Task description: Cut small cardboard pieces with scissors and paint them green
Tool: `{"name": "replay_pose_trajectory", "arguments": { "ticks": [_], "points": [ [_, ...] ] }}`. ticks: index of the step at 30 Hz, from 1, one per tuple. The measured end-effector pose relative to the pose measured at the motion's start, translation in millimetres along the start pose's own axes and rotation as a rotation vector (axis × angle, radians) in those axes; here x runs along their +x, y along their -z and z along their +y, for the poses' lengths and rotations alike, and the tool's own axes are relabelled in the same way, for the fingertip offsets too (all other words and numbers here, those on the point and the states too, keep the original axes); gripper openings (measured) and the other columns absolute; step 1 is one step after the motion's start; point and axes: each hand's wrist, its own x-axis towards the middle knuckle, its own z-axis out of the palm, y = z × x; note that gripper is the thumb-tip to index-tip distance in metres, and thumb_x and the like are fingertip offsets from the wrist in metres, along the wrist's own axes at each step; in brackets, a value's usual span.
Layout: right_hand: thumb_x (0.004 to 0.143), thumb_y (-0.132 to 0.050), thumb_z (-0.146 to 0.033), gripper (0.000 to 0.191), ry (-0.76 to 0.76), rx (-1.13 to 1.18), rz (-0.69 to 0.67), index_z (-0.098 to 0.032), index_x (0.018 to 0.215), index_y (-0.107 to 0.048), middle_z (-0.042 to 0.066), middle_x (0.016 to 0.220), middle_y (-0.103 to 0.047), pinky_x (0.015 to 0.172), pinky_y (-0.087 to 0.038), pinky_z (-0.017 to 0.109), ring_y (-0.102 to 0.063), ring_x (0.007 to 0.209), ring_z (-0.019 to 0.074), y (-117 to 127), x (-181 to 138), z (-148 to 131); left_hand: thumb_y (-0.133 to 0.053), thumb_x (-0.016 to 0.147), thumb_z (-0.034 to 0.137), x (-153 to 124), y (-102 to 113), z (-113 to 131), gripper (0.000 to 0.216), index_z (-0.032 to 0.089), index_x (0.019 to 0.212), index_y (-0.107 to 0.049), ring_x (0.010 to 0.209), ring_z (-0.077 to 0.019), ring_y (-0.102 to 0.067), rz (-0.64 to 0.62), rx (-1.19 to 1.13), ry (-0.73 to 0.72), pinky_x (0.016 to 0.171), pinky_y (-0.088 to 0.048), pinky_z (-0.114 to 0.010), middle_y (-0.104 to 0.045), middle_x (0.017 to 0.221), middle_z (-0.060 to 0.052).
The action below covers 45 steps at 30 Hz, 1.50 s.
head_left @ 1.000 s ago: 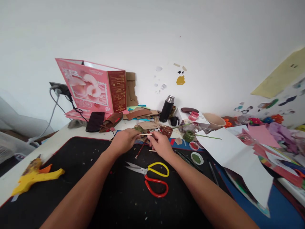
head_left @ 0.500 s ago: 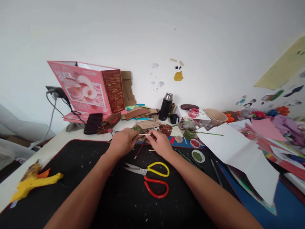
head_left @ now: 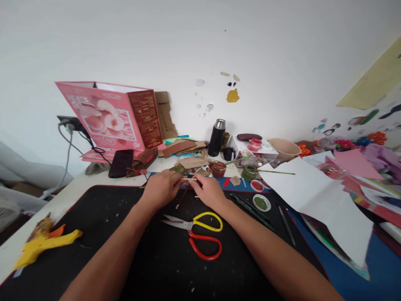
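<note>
A thin pale wooden stick [head_left: 188, 179] spans the gap between my hands above the far part of the black mat [head_left: 175, 267]. My left hand [head_left: 162, 186] is closed on its left end, and the fingers of my right hand [head_left: 206, 188] pinch the other end. Below them a slim reddish paintbrush [head_left: 182, 198] lies on the mat. Nearer to me rest scissors [head_left: 191, 225] with one yellow and one red handle, blades parted and pointing left. A green piece [head_left: 178, 168] shows just behind my left fingers.
A yellow glue gun [head_left: 46, 240] lies at the left. Cardboard scraps [head_left: 184, 147], a black flask [head_left: 216, 138] and paint jars, one green [head_left: 249, 172], stand behind. To the right are a dish of green paint [head_left: 261, 203], dark pens [head_left: 252, 211] and white paper [head_left: 307, 188].
My right hand has shifted slightly left, toward my left hand, and less of the stick shows between them. The whole view has turned a little; the scissors stay put.
</note>
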Motion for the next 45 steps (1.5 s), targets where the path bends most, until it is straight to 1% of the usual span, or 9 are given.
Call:
{"name": "replay_pose_trajectory", "arguments": {
  "ticks": [7,13,18,20,22,27,33,40,45],
  "points": [
    [0.111,-0.05,-0.043,0.033,-0.011,-0.142,-0.04,-0.022,0.109,-0.075,0.008,0.091,-0.081,0.071,-0.041,0.029,-0.075,0.085,0.0242,-4,-5,-1,-0.057,0.104,0.033,3,-5,3,0.025,0.018,0.093,-0.073,0.087,-0.027,-0.067,0.001,0.025,-0.077,0.074,-0.047,-0.036,-0.074,0.087,-0.01],
    [0.113,-0.044,-0.043,0.036,-0.01,-0.167,-0.089,-0.021,0.109,-0.072,0.009,0.093,-0.081,0.07,-0.043,0.029,-0.075,0.083,0.0243,-2,-11,-1,-0.054,0.104,0.031,1,-6,3,0.026,0.018,0.09,-0.073,0.084,-0.027,-0.066,0.022,0.025,-0.143,0.073,-0.048,-0.037,-0.073,0.086,-0.01],
    [0.113,-0.041,-0.046,0.04,-0.035,-0.177,-0.128,-0.018,0.111,-0.071,0.013,0.094,-0.081,0.073,-0.045,0.033,-0.075,0.086,0.0283,1,-11,2,-0.048,0.107,0.035,4,-6,8,0.034,0.018,0.095,-0.075,0.084,-0.0268,-0.065,0.005,0.02,-0.153,0.073,-0.048,-0.038,-0.073,0.086,-0.01],
    [0.113,-0.04,-0.047,0.042,-0.044,-0.171,-0.149,-0.018,0.112,-0.071,0.015,0.096,-0.081,0.075,-0.046,0.034,-0.076,0.088,0.0294,1,-11,4,-0.047,0.107,0.035,5,-5,11,0.036,0.019,0.092,-0.075,0.085,-0.0271,-0.066,-0.01,0.025,-0.14,0.074,-0.048,-0.038,-0.073,0.086,-0.011],
    [0.113,-0.04,-0.047,0.042,-0.048,-0.15,-0.158,-0.019,0.114,-0.071,0.015,0.098,-0.081,0.077,-0.047,0.034,-0.076,0.091,0.0294,1,-11,7,-0.046,0.106,0.034,7,-5,14,0.036,0.019,0.089,-0.074,0.085,-0.0269,-0.066,-0.023,0.024,-0.124,0.074,-0.048,-0.037,-0.073,0.087,-0.012],
    [0.113,-0.041,-0.046,0.041,-0.056,-0.114,-0.154,-0.019,0.114,-0.071,0.015,0.102,-0.081,0.079,-0.047,0.035,-0.076,0.094,0.0295,2,-10,11,-0.045,0.106,0.032,10,-5,19,0.035,0.019,0.092,-0.074,0.086,-0.0266,-0.066,-0.026,0.031,-0.131,0.076,-0.048,-0.036,-0.074,0.088,-0.012],
    [0.113,-0.04,-0.045,0.04,-0.074,-0.106,-0.166,-0.019,0.116,-0.071,0.014,0.105,-0.081,0.08,-0.048,0.034,-0.075,0.097,0.029,0,-7,15,-0.047,0.106,0.032,13,-11,25,0.034,0.019,0.089,-0.073,0.087,-0.0275,-0.067,-0.056,0.079,-0.071,0.075,-0.047,-0.036,-0.074,0.089,-0.012],
    [0.112,-0.043,-0.04,0.037,-0.082,-0.103,-0.172,-0.02,0.114,-0.073,0.014,0.107,-0.081,0.082,-0.048,0.035,-0.075,0.1,0.0292,-5,1,23,-0.047,0.104,0.03,19,-9,39,0.032,0.019,0.097,-0.075,0.096,-0.032,-0.075,-0.186,0.12,0.124,0.071,-0.049,-0.036,-0.079,0.098,-0.015],
    [0.112,-0.043,-0.039,0.037,-0.081,-0.097,-0.176,-0.019,0.115,-0.075,0.015,0.11,-0.081,0.084,-0.049,0.036,-0.075,0.102,0.03,-7,4,26,-0.046,0.103,0.03,20,-8,47,0.032,0.018,0.099,-0.076,0.097,-0.0346,-0.077,-0.228,0.132,0.182,0.069,-0.051,-0.036,-0.08,0.102,-0.018]
  ]
}}
